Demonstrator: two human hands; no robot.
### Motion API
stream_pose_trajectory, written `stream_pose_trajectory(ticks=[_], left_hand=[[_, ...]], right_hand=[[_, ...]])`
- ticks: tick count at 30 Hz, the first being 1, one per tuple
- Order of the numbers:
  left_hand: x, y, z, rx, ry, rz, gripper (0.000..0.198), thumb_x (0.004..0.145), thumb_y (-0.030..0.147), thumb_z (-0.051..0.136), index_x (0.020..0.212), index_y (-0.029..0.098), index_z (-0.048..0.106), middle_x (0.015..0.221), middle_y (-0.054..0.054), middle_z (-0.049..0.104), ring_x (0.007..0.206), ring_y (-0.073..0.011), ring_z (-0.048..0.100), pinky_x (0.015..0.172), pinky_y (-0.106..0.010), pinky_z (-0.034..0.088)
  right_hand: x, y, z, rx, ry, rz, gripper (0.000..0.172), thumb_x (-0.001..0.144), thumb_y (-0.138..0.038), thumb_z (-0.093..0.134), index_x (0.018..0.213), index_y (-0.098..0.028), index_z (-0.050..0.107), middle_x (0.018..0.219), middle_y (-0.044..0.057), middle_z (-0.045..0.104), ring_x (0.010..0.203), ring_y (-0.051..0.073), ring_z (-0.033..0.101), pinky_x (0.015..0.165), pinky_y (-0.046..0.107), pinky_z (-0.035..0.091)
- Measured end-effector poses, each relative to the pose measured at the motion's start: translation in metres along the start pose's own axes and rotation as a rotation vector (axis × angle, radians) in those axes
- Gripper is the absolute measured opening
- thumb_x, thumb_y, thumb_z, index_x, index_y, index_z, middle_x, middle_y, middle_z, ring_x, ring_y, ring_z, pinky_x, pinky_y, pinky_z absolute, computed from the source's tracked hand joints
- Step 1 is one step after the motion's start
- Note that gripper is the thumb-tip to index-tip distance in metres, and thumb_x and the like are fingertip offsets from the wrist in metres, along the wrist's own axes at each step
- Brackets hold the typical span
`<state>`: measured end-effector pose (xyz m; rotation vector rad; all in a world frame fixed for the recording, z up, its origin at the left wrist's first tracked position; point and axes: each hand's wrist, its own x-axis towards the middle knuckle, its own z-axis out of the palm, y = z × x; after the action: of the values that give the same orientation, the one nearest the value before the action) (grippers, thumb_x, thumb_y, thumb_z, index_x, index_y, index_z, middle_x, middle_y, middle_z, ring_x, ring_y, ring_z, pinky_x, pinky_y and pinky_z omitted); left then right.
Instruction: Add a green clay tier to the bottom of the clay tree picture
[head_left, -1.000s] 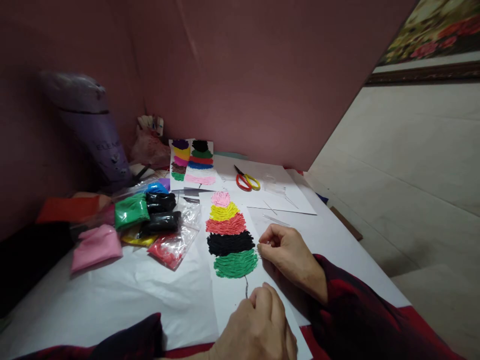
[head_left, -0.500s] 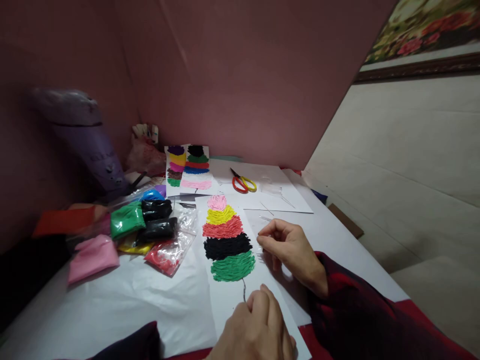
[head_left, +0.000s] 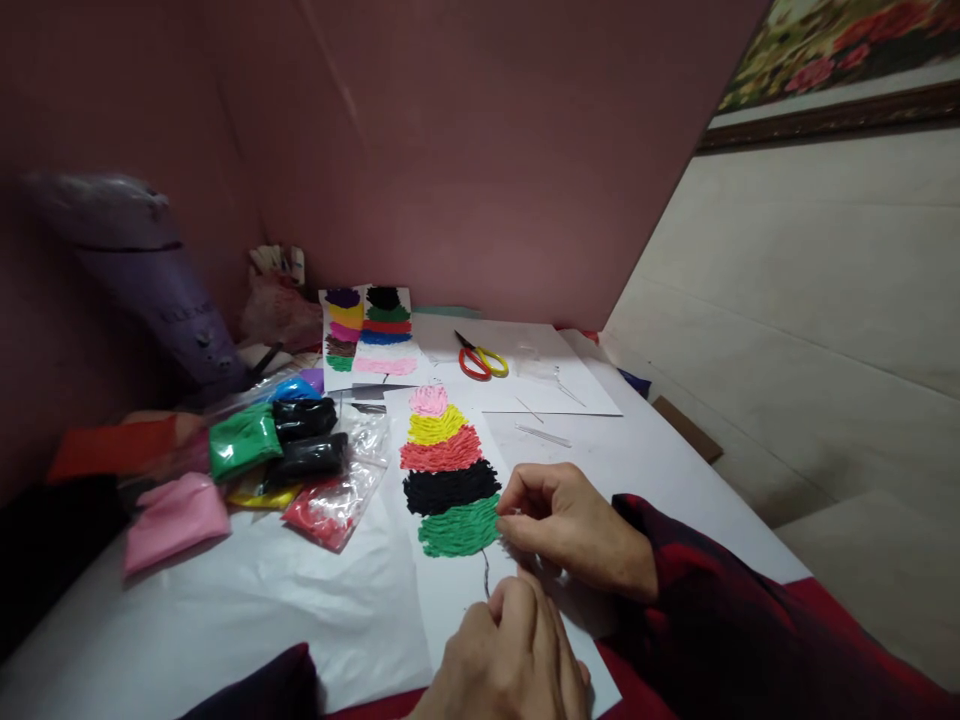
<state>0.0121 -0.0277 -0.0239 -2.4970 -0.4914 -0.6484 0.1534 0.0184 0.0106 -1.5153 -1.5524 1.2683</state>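
Observation:
A white paper sheet (head_left: pixel 448 600) lies before me with stacked bands of textured clay: pink, yellow, red, black and, lowest, green (head_left: pixel 459 528). A thin dark line (head_left: pixel 486 574) runs down from the green band. My right hand (head_left: pixel 577 528) is pinched closed at the right edge of the green band; anything between its fingertips is too small to make out. Below it, my left hand (head_left: pixel 506 650) rests on the lower part of the sheet with its fingers curled together. Its fingertips are hidden, so I cannot tell what is in them.
Bags of coloured clay, including a green one (head_left: pixel 244 442) and a pink one (head_left: pixel 176 522), lie to the left. Scissors (head_left: pixel 481 362) with red and yellow handles are on white paper behind. Two finished clay cards (head_left: pixel 384 335) stand near the wall. A thin clear stick (head_left: pixel 543 435) lies beyond my right hand.
My right hand has moved left and towards me, from beside the black band to the green band's edge. My left hand stays nearly in place. The view has shifted slightly.

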Motion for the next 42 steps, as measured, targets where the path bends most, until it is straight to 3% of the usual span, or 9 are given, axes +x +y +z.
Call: stream_pose_trajectory(ticks=[3, 12, 23, 29, 37, 42], left_hand=[[0.002, -0.001, 0.001, 0.038, 0.050, -0.015, 0.020, 0.084, 0.009, 0.050, 0.066, 0.011, 0.056, 0.053, -0.001, 0.056, 0.044, -0.0137, 0.050, 0.033, -0.023, 0.031], [0.004, -0.002, -0.004, 0.067, 0.048, 0.008, 0.023, 0.082, 0.007, 0.050, 0.060, 0.014, 0.051, 0.050, 0.000, 0.055, 0.041, -0.0127, 0.046, 0.032, -0.022, 0.029], [0.002, -0.004, -0.008, -0.003, -0.056, 0.028, 0.015, 0.081, 0.003, 0.048, 0.078, 0.009, 0.062, 0.066, -0.006, 0.064, 0.051, -0.0141, 0.055, 0.036, -0.021, 0.033], [0.003, -0.003, -0.005, 0.024, -0.014, 0.028, 0.015, 0.080, 0.004, 0.048, 0.075, 0.009, 0.061, 0.068, -0.009, 0.067, 0.050, -0.0159, 0.056, 0.035, -0.022, 0.033], [0.003, -0.004, -0.006, 0.029, -0.013, 0.024, 0.014, 0.080, 0.005, 0.049, 0.071, 0.010, 0.058, 0.057, -0.002, 0.058, 0.048, -0.0132, 0.051, 0.036, -0.022, 0.030], [0.002, -0.004, -0.007, 0.037, 0.004, 0.020, 0.016, 0.078, 0.004, 0.049, 0.066, 0.013, 0.054, 0.054, 0.000, 0.055, 0.045, -0.0128, 0.048, 0.036, -0.023, 0.029]], right_hand=[[0.000, 0.002, 0.002, 0.004, 0.004, -0.007, 0.009, 0.069, -0.008, 0.056, 0.068, -0.017, 0.056, 0.048, -0.006, 0.057, 0.038, 0.006, 0.048, 0.038, 0.017, 0.035], [0.001, 0.004, 0.008, -0.067, 0.037, -0.060, 0.009, 0.068, -0.009, 0.057, 0.066, -0.018, 0.055, 0.049, -0.005, 0.055, 0.044, 0.010, 0.052, 0.042, 0.020, 0.037], [0.002, 0.002, 0.002, -0.231, 0.190, -0.047, 0.009, 0.062, -0.008, 0.056, 0.060, -0.017, 0.057, 0.053, -0.003, 0.053, 0.051, 0.010, 0.047, 0.046, 0.021, 0.037], [0.004, 0.001, -0.003, -0.274, 0.270, -0.070, 0.009, 0.060, -0.008, 0.055, 0.057, -0.017, 0.056, 0.051, -0.004, 0.050, 0.048, 0.009, 0.044, 0.045, 0.021, 0.034], [0.000, 0.000, 0.006, -0.067, 0.135, -0.060, 0.004, 0.065, -0.015, 0.057, 0.063, -0.018, 0.054, 0.049, -0.005, 0.053, 0.044, 0.010, 0.050, 0.042, 0.021, 0.036], [0.000, 0.003, 0.011, -0.079, 0.092, -0.067, 0.005, 0.068, -0.014, 0.056, 0.066, -0.018, 0.054, 0.052, -0.005, 0.055, 0.046, 0.009, 0.052, 0.045, 0.021, 0.038]])
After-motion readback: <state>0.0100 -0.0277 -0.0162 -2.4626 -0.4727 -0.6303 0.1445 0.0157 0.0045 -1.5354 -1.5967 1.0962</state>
